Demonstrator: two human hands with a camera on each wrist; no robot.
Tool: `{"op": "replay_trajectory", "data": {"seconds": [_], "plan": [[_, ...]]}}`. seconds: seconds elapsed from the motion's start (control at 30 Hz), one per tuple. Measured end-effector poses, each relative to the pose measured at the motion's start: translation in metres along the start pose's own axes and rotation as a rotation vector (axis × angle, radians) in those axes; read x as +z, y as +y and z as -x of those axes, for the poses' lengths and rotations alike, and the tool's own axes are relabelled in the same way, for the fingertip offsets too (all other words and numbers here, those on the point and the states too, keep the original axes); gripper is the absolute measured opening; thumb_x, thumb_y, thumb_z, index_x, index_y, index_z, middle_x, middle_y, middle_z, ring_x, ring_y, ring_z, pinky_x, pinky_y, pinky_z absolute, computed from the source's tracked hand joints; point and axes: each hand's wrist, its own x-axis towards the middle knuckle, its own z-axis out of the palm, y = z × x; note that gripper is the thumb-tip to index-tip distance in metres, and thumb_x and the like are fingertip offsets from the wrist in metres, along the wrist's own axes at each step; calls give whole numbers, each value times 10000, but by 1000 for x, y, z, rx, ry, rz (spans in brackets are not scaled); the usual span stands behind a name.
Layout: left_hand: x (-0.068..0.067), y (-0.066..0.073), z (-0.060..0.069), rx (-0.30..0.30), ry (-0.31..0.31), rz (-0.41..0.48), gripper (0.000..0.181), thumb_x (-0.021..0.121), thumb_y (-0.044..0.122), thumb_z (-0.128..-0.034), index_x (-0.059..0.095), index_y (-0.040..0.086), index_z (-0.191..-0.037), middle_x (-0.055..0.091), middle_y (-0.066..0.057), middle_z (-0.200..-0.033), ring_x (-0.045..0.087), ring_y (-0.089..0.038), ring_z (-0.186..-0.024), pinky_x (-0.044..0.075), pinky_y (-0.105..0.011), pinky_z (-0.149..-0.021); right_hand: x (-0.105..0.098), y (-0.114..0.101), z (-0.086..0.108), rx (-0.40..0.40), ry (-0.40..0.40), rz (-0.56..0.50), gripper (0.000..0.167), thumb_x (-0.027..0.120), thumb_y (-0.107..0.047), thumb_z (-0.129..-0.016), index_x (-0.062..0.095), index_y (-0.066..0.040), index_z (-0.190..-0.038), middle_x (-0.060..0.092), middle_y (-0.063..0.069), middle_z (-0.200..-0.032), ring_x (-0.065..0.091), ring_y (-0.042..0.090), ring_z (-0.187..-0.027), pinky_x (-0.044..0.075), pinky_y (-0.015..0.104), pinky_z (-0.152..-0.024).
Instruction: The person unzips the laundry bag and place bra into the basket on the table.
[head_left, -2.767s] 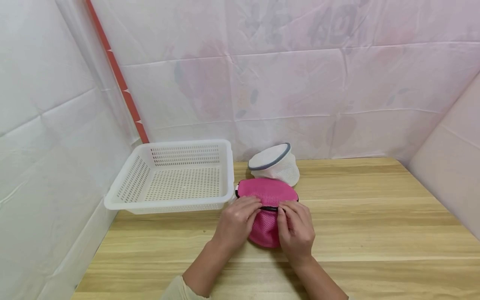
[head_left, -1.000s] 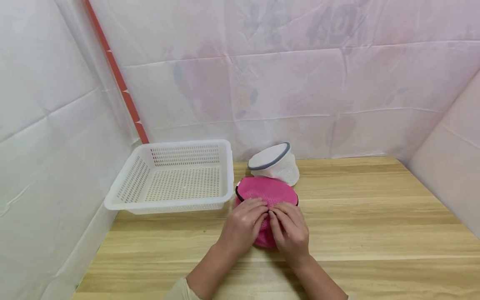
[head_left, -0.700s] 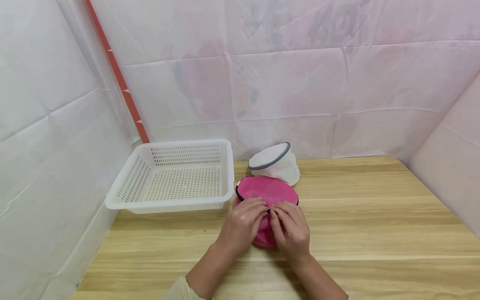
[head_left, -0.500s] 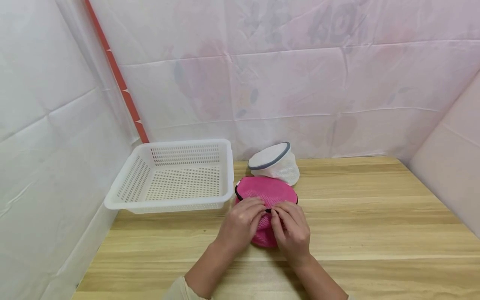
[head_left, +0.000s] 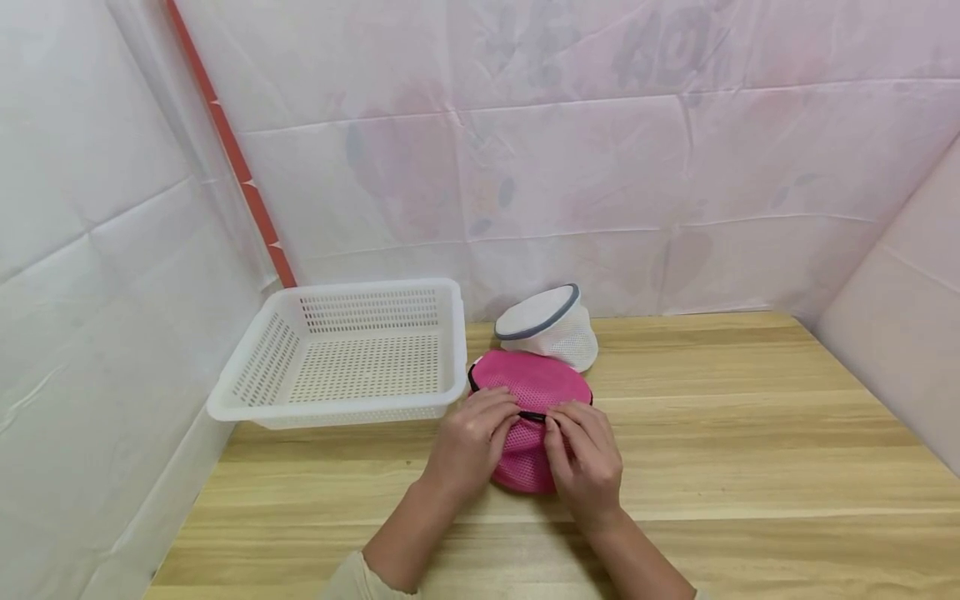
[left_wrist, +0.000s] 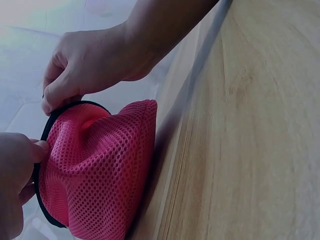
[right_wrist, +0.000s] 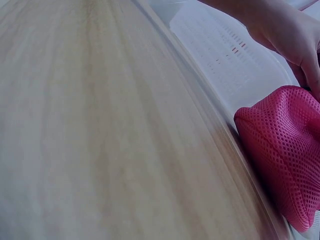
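Wooden table (head_left: pixel 735 454) below, and just right of the white basket (head_left: pixel 352 407) sits the pink mesh bag (head_left: pixel 536 382)! Left hand (head_left: pixel 467 443) and right hand (head_left: pixel 588 460) pinch its black rim (head_left: pixel 533 417); looks like zip or edge work, calling for steady fingertips next.

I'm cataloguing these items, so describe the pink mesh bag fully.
The pink mesh bag looks like soft netting, with a round top edged in black trim. Its sides sag and crease. It stands base down on the wood-grain table, right of the white basket and in front of the white mesh bag; whether it touches either is unclear. The left hand and right hand pinch the trim at the front. Whether it is fully closed cannot be told.
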Motion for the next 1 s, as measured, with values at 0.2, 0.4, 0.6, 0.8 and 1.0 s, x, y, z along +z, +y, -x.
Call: {"op": "replay_trajectory", "data": {"seconds": [0.2,0.4,0.6,0.8,1.0], "plan": [[0,-1,1,-23,-15,-6,121,747,65,-854,771,69,-972,758,-28,-992,700,-164,-1028,512,-315,-995,0,0,0,1,2,2,270,615,-82,-946,701,112,-780,670,213,-800,608,369,-780,514,269,-894],[-1,-1,1,-16,-21,-19,124,753,77,-849,771,71,-971,756,-27,-993,702,-168,-1016,522,-334,-983,0,1,1,-1,5,-1,275,623,-91,-949,703,112,-782,668,213,-800,605,364,-777,512,262,-891],[-3,1,0,9,-43,-65,151,765,112,-838,769,81,-985,753,-31,-1025,699,-173,-1030,519,-339,-988,0,2,3,4,7,-5,273,634,-99,-949,707,112,-792,669,211,-805,604,358,-783,511,250,-894],[-2,3,-1,26,-49,-79,203,784,171,-832,764,81,-1013,750,-29,-1036,697,-166,-1035,519,-342,-989,0,1,2,8,5,-3,275,635,-103,-951,708,112,-796,670,211,-811,603,357,-787,506,241,-905],[0,7,-2,63,-51,-76,219,784,171,-830,760,74,-1026,745,-30,-1043,691,-157,-1038,508,-316,-1002,1,0,0,-10,6,-11,279,634,-96,-952,702,113,-780,666,207,-800,598,356,-773,507,264,-873]]}}
